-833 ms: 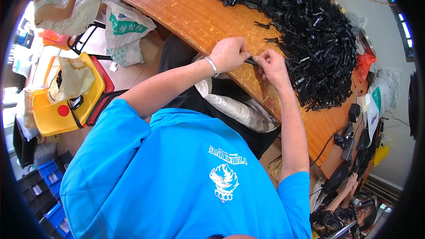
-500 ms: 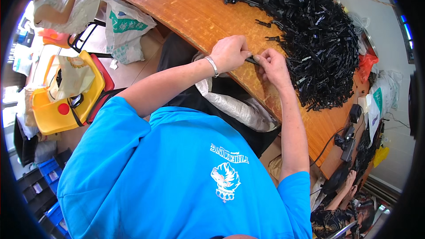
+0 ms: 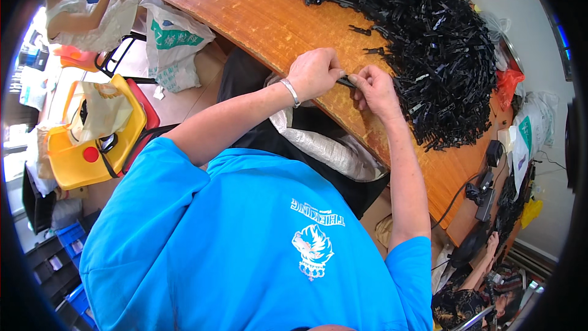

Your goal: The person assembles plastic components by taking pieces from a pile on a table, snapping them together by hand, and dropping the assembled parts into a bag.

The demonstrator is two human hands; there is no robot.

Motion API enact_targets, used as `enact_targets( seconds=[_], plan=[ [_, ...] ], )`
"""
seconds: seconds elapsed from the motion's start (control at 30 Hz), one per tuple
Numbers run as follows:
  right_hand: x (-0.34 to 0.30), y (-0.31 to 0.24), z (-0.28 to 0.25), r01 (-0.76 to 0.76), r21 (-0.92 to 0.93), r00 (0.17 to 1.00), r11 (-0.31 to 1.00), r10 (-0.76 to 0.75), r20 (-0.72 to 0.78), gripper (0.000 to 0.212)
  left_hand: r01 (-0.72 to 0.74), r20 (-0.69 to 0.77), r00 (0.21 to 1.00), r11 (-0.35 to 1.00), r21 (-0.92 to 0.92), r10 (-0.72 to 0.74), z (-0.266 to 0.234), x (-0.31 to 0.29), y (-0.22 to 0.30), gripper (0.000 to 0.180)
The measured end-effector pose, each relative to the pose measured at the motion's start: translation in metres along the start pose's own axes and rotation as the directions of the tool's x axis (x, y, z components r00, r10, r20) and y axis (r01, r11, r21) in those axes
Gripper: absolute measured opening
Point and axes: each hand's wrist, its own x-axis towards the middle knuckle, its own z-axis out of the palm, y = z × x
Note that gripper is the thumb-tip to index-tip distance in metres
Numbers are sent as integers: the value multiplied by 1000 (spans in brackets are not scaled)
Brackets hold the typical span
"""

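Between my two hands, over the table's near edge, is a small slender black plastic part (image 3: 346, 81). My left hand (image 3: 313, 73), with a silver bracelet at its wrist, pinches the part's left end between thumb and fingertips. At the other end, my right hand (image 3: 376, 92) grips it with thumb and curled fingers. Fingertips cover much of the part, so its exact kind is hard to make out. A large pile of similar black parts (image 3: 447, 67) covers the wooden table (image 3: 233, 6) just beyond my right hand. A few loose ones lie at the pile's left fringe.
An open silvery bag (image 3: 318, 150) lies at my lap below the table edge. To the left stand a yellow chair (image 3: 79, 159) with a bag on it and a white sack (image 3: 174, 43). Co-workers sit at upper left and lower right. Cables and a black adapter (image 3: 484, 205) lie at right.
My hands stay almost in place, both still on the black part. The lower-right co-worker's hand has shifted, and the upper-left person's arms have moved slightly.
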Motion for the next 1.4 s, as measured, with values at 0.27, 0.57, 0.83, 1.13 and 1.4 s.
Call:
enact_targets(
  seconds=[0.27,0.57,0.83,1.13,1.4],
  plan=[
    [3,6,2,121,-401,986,908,-157,-59,27,-52,-51,997,998,40,54,5,-6,-3,18],
    [-4,9,9,201,-569,932,798,-335,-140,28,-143,-54,988,988,54,146,9,-6,-14,18],
    [-58,-2,28,452,-316,852,834,-509,-123,28,-255,139,948,945,-203,286,-20,-62,-18,25],
    [-8,-1,0,130,-172,916,977,-185,-356,24,-97,188,979,989,113,75,20,-98,-76,30],
    [50,-9,-3,-107,-739,845,665,-331,-420,29,-470,636,732,857,211,245,-4,-81,-30,28]
  ],
)
